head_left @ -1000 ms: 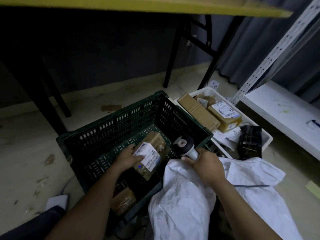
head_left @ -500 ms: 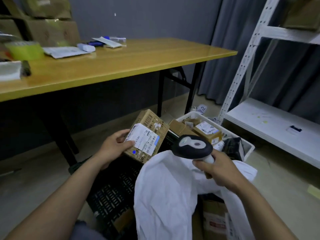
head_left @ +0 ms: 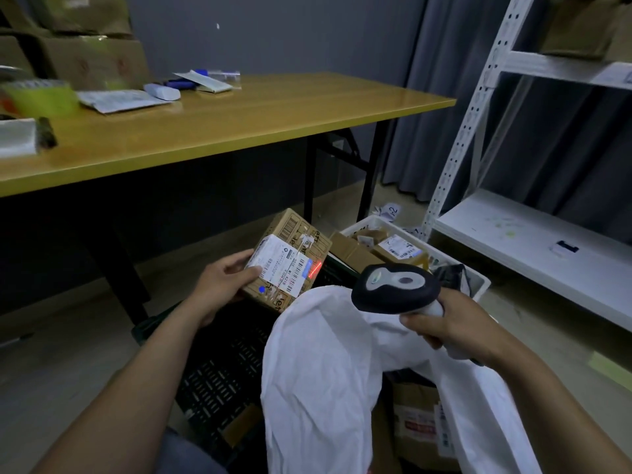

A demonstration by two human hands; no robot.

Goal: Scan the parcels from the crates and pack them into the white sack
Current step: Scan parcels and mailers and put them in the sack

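Note:
My left hand (head_left: 224,280) grips a small brown cardboard parcel (head_left: 290,244) with a white shipping label, held up above the dark green crate (head_left: 219,367). A red scan line glows on the label's right edge. My right hand (head_left: 448,323) grips the black-and-grey barcode scanner (head_left: 396,287), its head turned toward the parcel. The white sack (head_left: 321,378) stands open below both hands, with boxes visible inside it. A white crate (head_left: 478,285) with several brown parcels sits behind the scanner.
A yellow-topped table (head_left: 219,124) with black legs stands at the left, carrying papers, tape and cardboard boxes. A white metal shelf rack (head_left: 513,230) stands at the right. Grey curtains hang behind. A parcel lies in the green crate's near corner.
The parcel went from inside the green crate up into the air in my left hand. The scanner rose with my right hand, and a red scan line now shows on the label.

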